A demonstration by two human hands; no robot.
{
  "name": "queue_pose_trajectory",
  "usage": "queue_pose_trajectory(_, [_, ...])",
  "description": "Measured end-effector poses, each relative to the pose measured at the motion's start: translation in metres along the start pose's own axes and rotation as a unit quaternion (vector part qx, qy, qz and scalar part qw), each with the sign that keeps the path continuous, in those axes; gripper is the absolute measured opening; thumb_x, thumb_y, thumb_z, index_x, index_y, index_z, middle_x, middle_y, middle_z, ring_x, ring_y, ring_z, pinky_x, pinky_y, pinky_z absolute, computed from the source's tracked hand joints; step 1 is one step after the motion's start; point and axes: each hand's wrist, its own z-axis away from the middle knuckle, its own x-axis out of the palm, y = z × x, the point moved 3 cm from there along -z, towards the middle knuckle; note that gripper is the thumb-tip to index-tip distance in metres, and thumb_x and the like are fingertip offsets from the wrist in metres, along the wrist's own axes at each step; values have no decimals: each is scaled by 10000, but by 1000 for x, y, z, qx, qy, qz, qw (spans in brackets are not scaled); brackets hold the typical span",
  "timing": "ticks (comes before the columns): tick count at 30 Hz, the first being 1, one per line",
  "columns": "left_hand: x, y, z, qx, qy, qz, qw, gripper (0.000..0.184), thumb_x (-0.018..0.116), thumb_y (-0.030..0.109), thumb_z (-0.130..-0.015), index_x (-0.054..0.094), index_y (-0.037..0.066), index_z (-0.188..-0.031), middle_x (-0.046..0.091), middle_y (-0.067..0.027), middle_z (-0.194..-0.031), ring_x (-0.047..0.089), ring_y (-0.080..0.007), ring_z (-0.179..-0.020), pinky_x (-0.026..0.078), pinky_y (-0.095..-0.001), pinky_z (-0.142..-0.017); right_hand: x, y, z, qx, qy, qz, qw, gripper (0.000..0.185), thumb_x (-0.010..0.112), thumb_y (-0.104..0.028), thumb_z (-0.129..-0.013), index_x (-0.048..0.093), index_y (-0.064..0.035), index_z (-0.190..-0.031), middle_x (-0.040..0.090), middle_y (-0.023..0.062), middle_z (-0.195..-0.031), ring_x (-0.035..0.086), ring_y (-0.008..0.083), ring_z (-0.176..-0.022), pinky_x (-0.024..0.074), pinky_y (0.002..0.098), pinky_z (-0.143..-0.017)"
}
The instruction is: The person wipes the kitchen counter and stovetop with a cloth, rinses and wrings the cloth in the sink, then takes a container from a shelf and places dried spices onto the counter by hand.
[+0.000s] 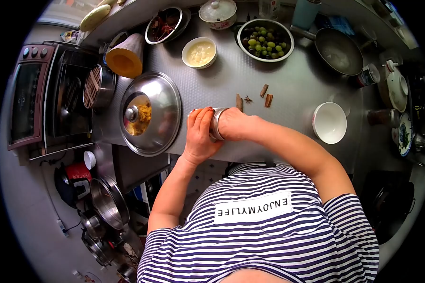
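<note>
My left hand (201, 136) is wrapped round a jar with a silvery metal band (216, 123), held sideways over the near edge of the counter. At the jar's banded end is my right hand (236, 123); its fingers are hidden, so whether they are inside the mouth or on a lid I cannot tell. Just beyond the hands lie a star anise (248, 99) and several bark-like brown sticks, one stick (264, 90) farther back and a reddish piece (268, 100) beside it. Left of my left hand is a large steel lid (167, 111) with a see-through centre, yellow food showing beneath.
Along the back stand a bowl of pale pieces in liquid (200, 53), a bowl of green grapes (267, 42), a lidded tureen (217, 13) and a frying pan (339, 51). A white bowl (329, 122) is at right; a cut pumpkin (125, 59) and an oven (30, 96) at left.
</note>
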Motion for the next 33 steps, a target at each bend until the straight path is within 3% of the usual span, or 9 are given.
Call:
queue_pose_trajectory(5, [3, 3, 5, -1, -23, -44, 999, 763, 760, 119, -481, 471, 6, -1177, 518, -145, -1173, 469, -330, -1097, 282, -517, -1017, 5, 3, 18, 25, 46, -161, 986, 271, 607, -132, -735, 605, -178, -1003, 624, 94, -911, 613, 282, -830, 503, 389, -680])
queue_pose_trajectory(9, [4, 3, 3, -8, -21, -55, 998, 761, 760, 117, -481, 466, 11, -1175, 513, -144, -1178, 469, -327, -1100, 286, -516, -1014, 24, 12, 36, 13, 234, -318, 918, 254, 599, -109, -760, 587, -120, -1014, 612, 122, -905, 600, 318, -813, 489, 399, -708])
queue_pose_trajectory(10, [3, 1, 2, -21, -5, -51, 998, 757, 761, 118, -483, 465, 10, -1172, 511, -147, -1180, 469, -327, -1101, 289, -512, -1012, 24, 13, 37, -30, 309, -336, 890, 244, 609, -73, -784, 575, -75, -1026, 601, 88, -794, 601, 239, -729, 483, 332, -661])
queue_pose_trajectory(14, [0, 3, -3, -30, 3, -53, 998, 776, 765, 79, -478, 444, 1, -1181, 508, -151, -1166, 460, -346, -1094, 367, -423, -965, 23, 21, 51, 88, 216, -616, 752, 226, 600, -70, -866, 553, -51, -1086, 499, -45, -699, 456, 19, -640, 399, 179, -562])
queue_pose_trajectory(23, [-9, -3, -2, -57, 19, -8, 998, 789, 750, 51, -464, 442, -2, -1189, 507, -154, -1178, 460, -351, -1087, 358, -416, -973, 19, 36, 76, 148, 169, -790, 571, 231, 561, -194, -904, 550, -102, -1115, 580, -33, -890, 528, 68, -764, 462, 226, -647])
queue_pose_trajectory(25, [-12, -7, 3, -54, 31, 0, 998, 799, 751, 46, -459, 440, 0, -1193, 505, -154, -1185, 461, -349, -1090, 367, -414, -965, 23, 51, 87, 191, 179, -756, 600, 231, 565, -211, -900, 569, -83, -1091, 575, -24, -869, 531, 76, -762, 460, 245, -639])
queue_pose_trajectory(27, [-15, -9, 8, -51, 39, 9, 998, 809, 752, 41, -453, 437, 3, -1197, 504, -154, -1191, 461, -346, -1093, 377, -412, -957, 28, 67, 98, 294, 234, -500, 780, 207, 569, -190, -886, 593, -42, -1030, 599, 26, -859, 574, 141, -738, 464, 271, -619])
queue_pose_trajectory(30, [-18, -12, 13, -59, 46, 23, 997, 855, 760, 33, -433, 424, 20, -1219, 502, -154, -1207, 462, -340, -1104, 388, -405, -952, 17, 62, 111, 293, 363, -219, 857, 185, 586, -152, -851, 605, -12, -971, 609, 91, -853, 601, 236, -722, 471, 316, -609])
queue_pose_trajectory(33, [-20, -12, 14, -65, 39, 33, 997, 865, 773, 38, -434, 422, 18, -1225, 501, -153, -1213, 465, -341, -1106, 388, -405, -954, -4, 45, 110, 247, 406, -207, 855, 196, 598, -134, -823, 605, -20, -982, 606, 113, -867, 601, 297, -731, 482, 349, -622])
